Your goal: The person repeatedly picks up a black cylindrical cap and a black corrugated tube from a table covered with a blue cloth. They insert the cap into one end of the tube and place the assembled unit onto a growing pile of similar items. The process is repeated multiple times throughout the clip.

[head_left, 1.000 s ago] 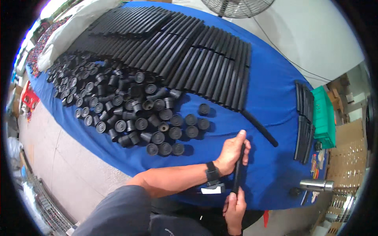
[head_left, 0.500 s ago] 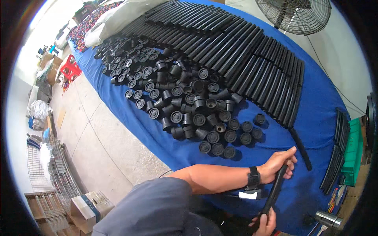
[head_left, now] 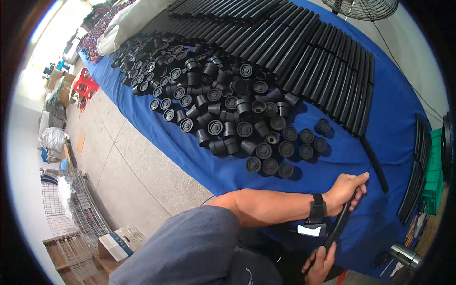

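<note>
A black tube (head_left: 339, 223) slants between my two hands over the blue cloth. My left hand (head_left: 347, 191), with a black strap on its wrist, is closed round the upper end, thumb stretched along the top. Lower down, my right hand (head_left: 322, 262) grips the tube's near end with thumb and fingers; part of that end is hidden. Just beyond my left hand, a loose black tube (head_left: 375, 164) lies on the cloth, close to the end of the tube rows (head_left: 327, 80). Farther left spreads a heap of black round caps (head_left: 244, 129), some upright, others tipped over.
The blue cloth (head_left: 213, 178) covers the table. A green crate (head_left: 433, 175) stands at the right edge, beside a short stack of black tubes (head_left: 414, 175). A metal cylinder (head_left: 405, 255) lies near right. A fan (head_left: 365, 7) stands at the back; a cardboard box (head_left: 121, 242) is low left.
The view has shifted, so the tubes and caps sit somewhat differently in it. Both hands still hold the same tube, with the right hand covering slightly more of its lower end.
</note>
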{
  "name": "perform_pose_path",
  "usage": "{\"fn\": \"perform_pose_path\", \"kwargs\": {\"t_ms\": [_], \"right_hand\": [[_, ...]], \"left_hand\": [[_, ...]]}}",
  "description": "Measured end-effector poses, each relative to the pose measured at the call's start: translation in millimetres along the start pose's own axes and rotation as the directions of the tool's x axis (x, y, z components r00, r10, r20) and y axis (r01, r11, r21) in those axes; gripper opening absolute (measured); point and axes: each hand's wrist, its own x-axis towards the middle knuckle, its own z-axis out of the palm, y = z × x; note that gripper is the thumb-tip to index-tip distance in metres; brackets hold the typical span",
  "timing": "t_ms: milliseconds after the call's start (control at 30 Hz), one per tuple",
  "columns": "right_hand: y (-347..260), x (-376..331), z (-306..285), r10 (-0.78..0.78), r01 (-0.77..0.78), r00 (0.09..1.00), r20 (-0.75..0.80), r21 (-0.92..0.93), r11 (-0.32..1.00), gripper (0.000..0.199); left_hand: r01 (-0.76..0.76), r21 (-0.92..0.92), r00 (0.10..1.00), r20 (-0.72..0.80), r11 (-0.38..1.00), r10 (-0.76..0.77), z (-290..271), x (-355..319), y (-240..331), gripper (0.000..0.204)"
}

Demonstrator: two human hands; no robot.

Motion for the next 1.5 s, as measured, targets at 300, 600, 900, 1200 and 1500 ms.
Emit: {"fn": "perform_pose_path", "kwargs": {"t_ms": [300, 600, 900, 1200, 1500], "right_hand": [[3.0, 15.2, -5.3, -0.027, 0.017, 0.997, -0.078, -0.127, 0.992, 0.044], [-9.9, 21.8, -20.1, -0.081, 0.083, 0.996, 0.029, -0.108, 0.991, 0.038], [-9.4, 14.9, -11.7, 0.115, -0.285, 0.921, 0.372, 0.444, 0.850, 0.036], [-18.3, 13.0, -6.2, 0.009, -0.015, 0.996, 0.091, 0.069, 0.997, 0.032], [-9.3, 15.5, -17.4, -0.012, -0.246, 0.887, 0.461, 0.494, 0.834, 0.040]], "left_hand": [[0.038, 0.023, 0.999, 0.027, 0.999, -0.039, -3.8, -2.9, 2.8, 0.045], [0.083, -0.095, 0.995, 0.067, 0.992, -0.077, -0.7, 1.9, 14.1, 0.044], [0.134, -0.139, 0.988, 0.088, 0.981, -0.123, -1.4, -3.3, 8.1, 0.042], [0.083, -0.046, 0.992, 0.104, 0.996, -0.077, 9.2, -1.6, 18.1, 0.041], [0.185, -0.176, 0.963, 0.230, 0.967, -0.142, -11.0, 4.0, 21.7, 0.043]]}}
